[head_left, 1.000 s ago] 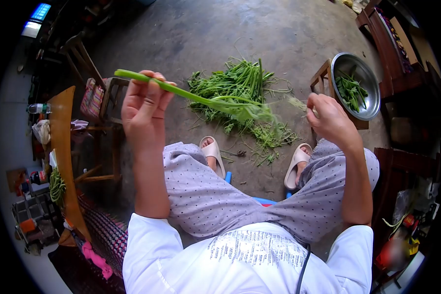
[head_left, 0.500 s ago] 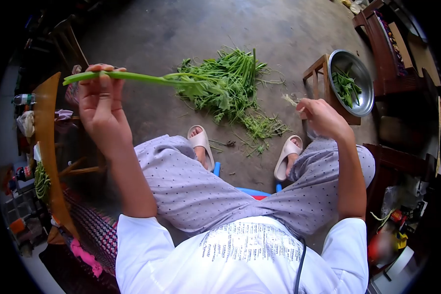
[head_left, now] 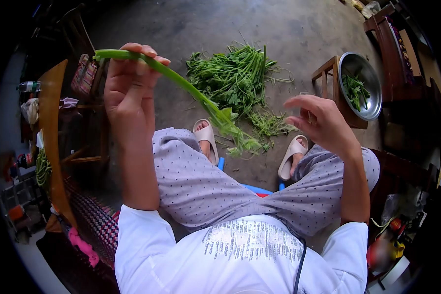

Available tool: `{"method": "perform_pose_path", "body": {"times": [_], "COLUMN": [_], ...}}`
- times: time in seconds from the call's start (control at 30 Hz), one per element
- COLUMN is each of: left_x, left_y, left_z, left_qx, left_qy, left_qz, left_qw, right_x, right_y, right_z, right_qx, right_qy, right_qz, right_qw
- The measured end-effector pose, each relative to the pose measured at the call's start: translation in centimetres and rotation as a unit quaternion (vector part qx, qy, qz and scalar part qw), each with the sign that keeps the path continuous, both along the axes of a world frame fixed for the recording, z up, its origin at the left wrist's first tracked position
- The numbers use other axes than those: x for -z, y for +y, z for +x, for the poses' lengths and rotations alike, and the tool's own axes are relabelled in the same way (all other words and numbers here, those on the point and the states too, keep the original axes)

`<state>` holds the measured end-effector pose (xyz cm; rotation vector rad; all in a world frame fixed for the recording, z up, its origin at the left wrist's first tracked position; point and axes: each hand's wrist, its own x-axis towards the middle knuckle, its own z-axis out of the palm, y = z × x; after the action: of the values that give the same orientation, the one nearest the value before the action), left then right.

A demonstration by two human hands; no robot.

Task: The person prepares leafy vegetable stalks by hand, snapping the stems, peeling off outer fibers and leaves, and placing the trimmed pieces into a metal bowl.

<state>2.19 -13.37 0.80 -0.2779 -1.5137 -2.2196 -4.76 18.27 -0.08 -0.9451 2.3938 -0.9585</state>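
Observation:
A long green leafy stalk (head_left: 183, 86) is pinched near its thick end by my left hand (head_left: 132, 88), and its leafy end hangs down to the right, over the floor by my foot. My right hand (head_left: 323, 120) is raised above my right knee, thumb and fingers apart, with nothing visible between them. Beyond the stalk lies a pile of green stems and leaves (head_left: 230, 78) on the floor. Thin green scraps (head_left: 269, 123) lie at the pile's near edge.
A metal basin (head_left: 372, 100) with green pieces (head_left: 355, 90) stands on a wooden stool (head_left: 334, 81) at the right. On the left are a wooden table (head_left: 51, 127) and a chair with a checked cloth (head_left: 85, 73). Dark wooden furniture (head_left: 392, 63) stands far right.
The stalk has swung from nearly level to hanging down to the right. My right hand has opened, and the pale strands by its fingers are no longer visible there.

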Motion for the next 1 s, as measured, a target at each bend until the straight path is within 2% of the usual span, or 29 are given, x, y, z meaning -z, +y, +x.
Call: {"method": "perform_pose_path", "body": {"times": [0.03,0.07,0.17,0.23,0.33,0.43,0.63,0.7,0.73,0.8,0.9,1.0], "left_x": [-0.1,-0.1,-0.3,-0.5,-0.6,-0.5,-0.4,-0.4,-0.3,-0.3,-0.3,-0.2], "left_y": [0.4,0.8,2.1,2.8,3.5,4.3,5.1,5.3,5.6,6.3,7.0,7.6], "left_z": [-0.1,-0.2,-0.5,-0.6,-0.8,-1.1,-1.1,-1.3,-1.3,-1.3,-1.3,-1.3], "left_qx": [0.005,0.011,0.023,0.019,0.027,0.037,0.101,0.118,0.12,0.087,0.082,0.076], "left_qy": [0.001,0.002,0.001,-0.011,-0.046,-0.059,-0.082,-0.081,-0.08,-0.094,-0.113,-0.135], "left_qz": [-0.006,-0.013,-0.004,-0.007,-0.016,-0.016,-0.002,-0.003,-0.003,0.002,0.003,0.014], "left_qw": [1.0,1.0,1.0,1.0,0.998,0.997,0.992,0.99,0.989,0.992,0.99,0.988], "right_x": [-0.1,1.3,0.4,-0.9,-0.9,-1.6,-2.2,-1.6,-1.5,-1.4,-1.5,-1.1], "right_y": [-0.1,0.1,-0.5,-0.7,-0.6,-0.6,-0.8,-0.9,-1.1,-1.6,-2.4,-2.9], "right_z": [0.2,0.4,1.2,1.7,2.1,2.0,1.9,1.9,1.9,2.1,2.5,2.9], "right_qx": [-0.025,-0.035,-0.047,-0.043,-0.048,-0.069,-0.001,0.02,0.022,0.036,0.036,0.068], "right_qy": [-0.006,0.033,0.046,0.008,0.062,0.045,-0.044,-0.066,-0.065,-0.078,-0.073,-0.117], "right_qz": [-0.016,-0.087,-0.098,-0.057,-0.103,-0.101,-0.082,-0.169,-0.169,-0.245,-0.239,-0.227], "right_qw": [1.0,0.995,0.993,0.997,0.992,0.991,0.996,0.983,0.983,0.966,0.968,0.964]}}
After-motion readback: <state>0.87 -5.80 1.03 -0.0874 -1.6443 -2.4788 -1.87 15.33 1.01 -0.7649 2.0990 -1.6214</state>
